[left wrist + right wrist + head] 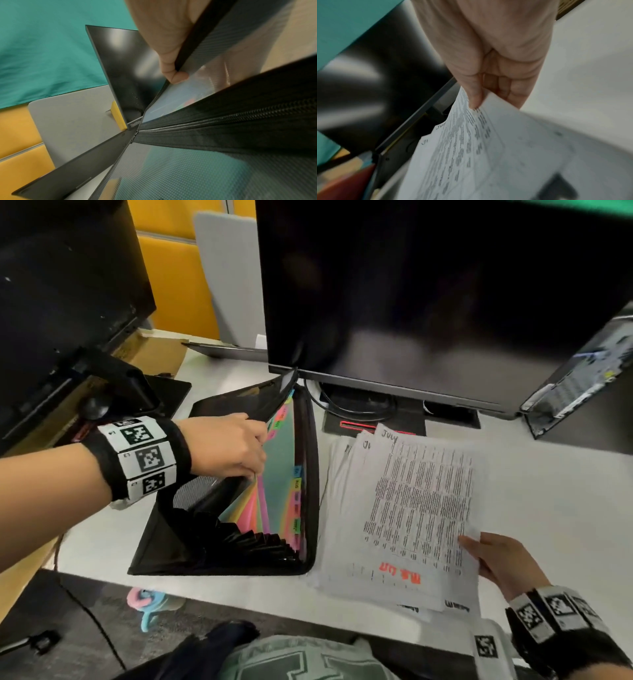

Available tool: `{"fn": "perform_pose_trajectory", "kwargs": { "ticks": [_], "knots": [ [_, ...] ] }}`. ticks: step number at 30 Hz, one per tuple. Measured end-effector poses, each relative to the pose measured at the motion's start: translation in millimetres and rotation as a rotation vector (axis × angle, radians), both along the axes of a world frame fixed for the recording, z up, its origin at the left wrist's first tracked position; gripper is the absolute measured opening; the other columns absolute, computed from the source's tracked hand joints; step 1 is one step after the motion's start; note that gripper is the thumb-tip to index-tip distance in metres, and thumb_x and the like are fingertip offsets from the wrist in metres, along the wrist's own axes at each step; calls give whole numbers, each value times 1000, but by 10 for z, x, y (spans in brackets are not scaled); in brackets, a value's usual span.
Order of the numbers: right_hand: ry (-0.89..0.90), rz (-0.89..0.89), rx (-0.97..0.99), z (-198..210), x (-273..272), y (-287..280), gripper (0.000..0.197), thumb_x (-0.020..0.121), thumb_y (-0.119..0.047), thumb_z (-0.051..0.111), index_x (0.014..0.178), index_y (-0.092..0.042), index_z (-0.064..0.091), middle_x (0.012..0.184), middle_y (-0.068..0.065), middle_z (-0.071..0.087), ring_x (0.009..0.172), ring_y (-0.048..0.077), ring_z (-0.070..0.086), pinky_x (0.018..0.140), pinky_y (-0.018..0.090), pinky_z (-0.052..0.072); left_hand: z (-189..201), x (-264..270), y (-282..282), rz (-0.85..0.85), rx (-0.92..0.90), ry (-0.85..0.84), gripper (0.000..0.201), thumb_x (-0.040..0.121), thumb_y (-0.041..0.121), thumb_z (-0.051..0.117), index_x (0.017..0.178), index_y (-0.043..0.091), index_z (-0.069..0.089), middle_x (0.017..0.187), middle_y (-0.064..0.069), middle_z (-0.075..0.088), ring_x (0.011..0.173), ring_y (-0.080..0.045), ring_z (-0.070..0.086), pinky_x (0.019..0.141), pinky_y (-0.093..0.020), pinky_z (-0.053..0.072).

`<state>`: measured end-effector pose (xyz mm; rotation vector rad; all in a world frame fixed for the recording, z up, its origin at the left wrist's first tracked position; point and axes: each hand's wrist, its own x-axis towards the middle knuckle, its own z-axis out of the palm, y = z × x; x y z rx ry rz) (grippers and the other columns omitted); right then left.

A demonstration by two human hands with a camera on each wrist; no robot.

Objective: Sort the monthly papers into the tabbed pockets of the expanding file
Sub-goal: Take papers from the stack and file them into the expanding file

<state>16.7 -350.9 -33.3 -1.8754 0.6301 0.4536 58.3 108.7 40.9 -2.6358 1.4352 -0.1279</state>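
A black expanding file (pixel 310 474) lies open on the white desk, showing coloured dividers (pixel 279 474) with month tabs (pixel 297 484) along their right edge. My left hand (pixel 236 445) grips the file's front cover and leading dividers and holds them back to the left; its thumb (pixel 178 77) presses a divider in the left wrist view. To the file's right lies a stack of printed papers (pixel 342 508). My right hand (pixel 496 563) pinches the right edge of the top sheet (pixel 421 501), marked "July", and lifts it off the stack; the right wrist view shows thumb (pixel 475 100) over sheet (pixel 488 142).
A large dark monitor (pixel 428 296) stands right behind the file and papers, its base and cables (pixel 359 405) on the desk. A second dark screen (pixel 61 285) is at the left. A computer case (pixel 582 378) leans at the right. Bare desk (pixel 548 491) lies right of the papers.
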Motion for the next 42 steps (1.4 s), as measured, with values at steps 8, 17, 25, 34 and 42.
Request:
{"fn": "perform_pose_trajectory", "kwargs": {
  "ticks": [8,17,25,34,42],
  "knots": [
    [-338,296,-482,395,131,505,44,81,-22,71,121,-12,55,126,14,53,110,32,55,87,35,45,136,-52,0,21,36,3,30,86,47,40,77,35,66,78,23,62,85,-6,38,62,-25,36],
    [-365,770,8,233,261,2220,42,85,-15,64,126,-17,56,127,3,54,121,21,50,102,33,40,210,-149,-73,37,125,-52,20,87,48,53,80,34,65,79,22,63,88,-8,37,70,-28,27],
    [-364,675,-50,114,304,2454,49,79,7,49,122,-14,60,118,8,63,104,23,60,86,26,48,431,-324,-100,117,249,-13,21,82,37,48,97,25,57,96,6,68,109,-16,58,114,-42,4],
    [-496,646,-50,453,310,2565,49,80,4,48,125,-12,60,122,6,62,112,21,57,94,23,43,646,-356,-451,42,897,120,65,98,25,31,146,44,-7,130,-1,47,119,-23,42,101,-38,28],
    [-500,668,-70,542,324,2437,48,84,6,47,128,-10,56,124,11,60,101,22,57,72,10,35,801,-409,-325,87,855,215,66,97,19,33,146,46,-2,131,3,42,116,-20,39,97,-33,29]
  ]
}}
